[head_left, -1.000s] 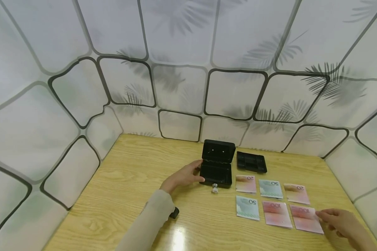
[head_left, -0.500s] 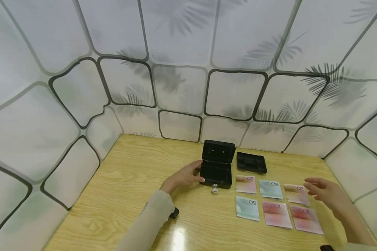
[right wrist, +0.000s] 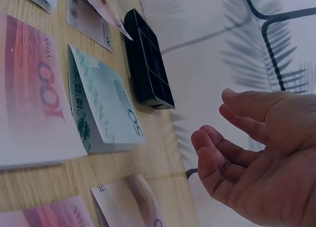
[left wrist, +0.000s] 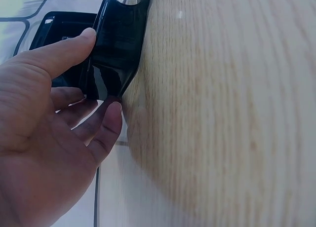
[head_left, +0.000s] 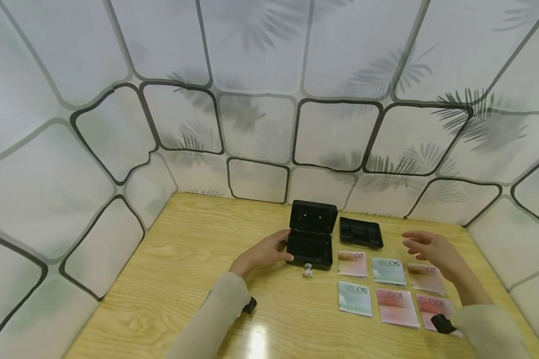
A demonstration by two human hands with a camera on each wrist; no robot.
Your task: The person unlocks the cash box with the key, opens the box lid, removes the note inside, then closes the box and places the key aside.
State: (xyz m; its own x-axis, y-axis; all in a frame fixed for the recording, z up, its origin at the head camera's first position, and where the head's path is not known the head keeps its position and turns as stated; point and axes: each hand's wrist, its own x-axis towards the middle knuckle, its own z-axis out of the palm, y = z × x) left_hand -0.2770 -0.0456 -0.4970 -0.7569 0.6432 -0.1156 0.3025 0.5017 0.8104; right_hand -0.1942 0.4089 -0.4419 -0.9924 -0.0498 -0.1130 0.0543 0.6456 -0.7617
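Observation:
A small black cash box (head_left: 309,248) stands with its lid up, a silver lock (head_left: 308,270) at its front. My left hand (head_left: 262,252) holds the box by its left side. In the left wrist view the thumb (left wrist: 69,52) lies along the rim and the other fingers bend at the side. My right hand (head_left: 435,253) is raised over the back row of folded banknotes, fingers loosely bent, holding nothing. Near it are a pink-brown 20 note (head_left: 426,277), a green 50 note (right wrist: 106,101) and a black compartment tray (head_left: 361,233).
Along the front row lie another green 50 note (head_left: 355,298) and two red 100 notes, one (head_left: 397,308) in the middle and one partly behind the right wrist. A second 20 note (head_left: 352,263) lies beside the box. Patterned curtain (head_left: 260,124) surrounds the wooden table (head_left: 184,239).
My right hand has left the right-hand 100 note and moved back and left, past the 20 note, to above the back row. The left hand stays at the cash box.

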